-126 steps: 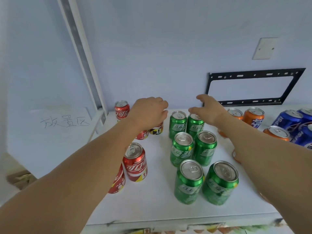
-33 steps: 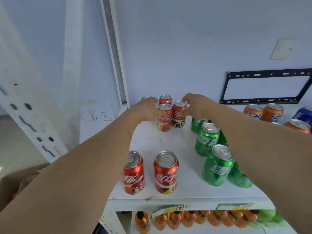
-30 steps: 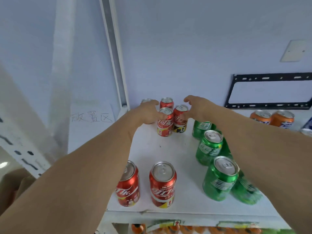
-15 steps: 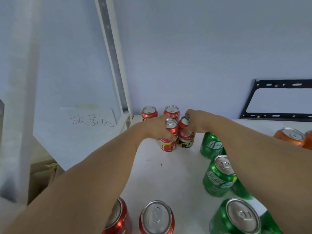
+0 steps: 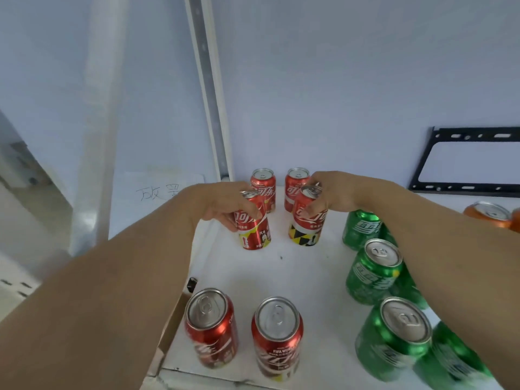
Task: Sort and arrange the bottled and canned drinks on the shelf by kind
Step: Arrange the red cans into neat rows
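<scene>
On the white shelf [image 5: 304, 274], my left hand [image 5: 222, 205] grips a red cola can [image 5: 254, 232] and my right hand [image 5: 327, 192] grips another red cola can [image 5: 306, 226], side by side with a gap between them. Two more red cans [image 5: 264, 187] [image 5: 295, 182] stand behind them against the wall. Another pair of red cans [image 5: 209, 327] [image 5: 277, 336] stands near the front edge. Green cans [image 5: 372, 271] [image 5: 394, 336] [image 5: 360, 228] form a column on the right, partly hidden by my right arm.
A white upright post [image 5: 209, 88] rises at the shelf's left rear corner. Orange cans [image 5: 488, 213] sit at the far right. A black metal bracket [image 5: 464, 161] hangs on the wall. A paper label with handwriting [image 5: 160, 190] lies left of the shelf.
Both hands have pulled the two held red cans apart and slightly toward me, away from the rear pair. The camera has moved closer and tilted down.
</scene>
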Tool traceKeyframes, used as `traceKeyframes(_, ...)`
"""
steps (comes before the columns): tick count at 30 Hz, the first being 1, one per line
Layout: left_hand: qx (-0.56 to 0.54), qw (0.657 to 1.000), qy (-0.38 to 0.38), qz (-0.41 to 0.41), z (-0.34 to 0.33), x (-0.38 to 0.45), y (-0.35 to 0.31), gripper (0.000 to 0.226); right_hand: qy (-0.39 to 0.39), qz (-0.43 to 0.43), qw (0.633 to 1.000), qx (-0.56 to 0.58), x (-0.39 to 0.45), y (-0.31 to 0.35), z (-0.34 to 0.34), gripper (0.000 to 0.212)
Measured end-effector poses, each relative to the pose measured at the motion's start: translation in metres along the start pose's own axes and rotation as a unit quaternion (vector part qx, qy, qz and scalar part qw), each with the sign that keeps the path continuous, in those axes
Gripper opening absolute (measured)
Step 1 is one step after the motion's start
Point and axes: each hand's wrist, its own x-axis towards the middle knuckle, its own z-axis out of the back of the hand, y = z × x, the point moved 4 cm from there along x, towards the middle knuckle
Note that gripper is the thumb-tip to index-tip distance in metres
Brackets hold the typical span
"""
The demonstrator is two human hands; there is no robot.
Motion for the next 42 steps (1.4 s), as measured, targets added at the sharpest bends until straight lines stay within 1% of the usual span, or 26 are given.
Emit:
traceKeyframes(3,0.01,1.0,-0.015,0.005,0.0,-0.015,0.01,0.05,0.001,-0.002,1.0,0.012,-0.018,0.012,-0.005,0.065)
traceKeyframes(5,0.015,1.0,-0.024,0.003,-0.005,-0.024,0.012,0.049,-0.006,-0.007,1.0,0.022,-0.031,0.019,-0.01,0.066)
traceKeyframes(9,0.051,0.998,-0.023,0.002,-0.018,-0.036,0.013,0.055,-0.027,-0.029,0.999,0.032,-0.055,0.029,-0.023,0.074)
traceKeyframes(12,0.09,0.996,-0.003,-0.002,-0.029,-0.046,0.016,0.061,-0.044,-0.034,0.998,0.027,-0.069,0.036,-0.035,0.071)
traceKeyframes(17,0.114,0.993,-0.023,-0.006,-0.043,-0.061,0.026,0.078,-0.057,-0.035,0.998,0.003,-0.088,0.046,-0.048,0.073)
traceKeyframes(22,0.139,0.989,-0.044,-0.022,-0.046,-0.07,0.031,0.075,-0.059,-0.035,0.998,0.001,-0.098,0.048,-0.049,0.069)
traceKeyframes(24,0.15,0.987,-0.048,-0.024,-0.045,-0.073,0.032,0.078,-0.059,-0.035,0.998,0.003,-0.101,0.048,-0.049,0.069)
traceKeyframes(28,0.158,0.986,-0.044,-0.023,-0.046,-0.075,0.036,0.081,-0.061,-0.04,0.997,0.002,-0.106,0.045,-0.049,0.069)
traceKeyframes(34,0.157,0.985,-0.06,-0.029,-0.047,-0.08,0.036,0.081,-0.058,-0.04,0.997,0.009,-0.109,0.048,-0.051,0.069)
traceKeyframes(38,0.141,0.988,-0.055,-0.02,-0.047,-0.083,0.031,0.093,-0.062,-0.047,0.997,0.005,-0.105,0.049,-0.057,0.071)
traceKeyframes(39,0.136,0.988,-0.069,-0.035,-0.046,-0.086,0.026,0.089,-0.063,-0.05,0.997,-0.002,-0.104,0.05,-0.059,0.073)
traceKeyframes(40,0.136,0.985,-0.094,-0.055,-0.044,-0.089,0.019,0.079,-0.064,-0.053,0.997,-0.01,-0.103,0.05,-0.06,0.075)
traceKeyframes(41,0.157,0.975,-0.133,-0.08,-0.041,-0.092,0.012,0.066,-0.064,-0.056,0.996,-0.017,-0.101,0.05,-0.062,0.077)
traceKeyframes(42,0.205,0.957,-0.177,-0.106,-0.039,-0.096,0.005,0.053,-0.064,-0.061,0.996,-0.023,-0.1,0.051,-0.065,0.079)
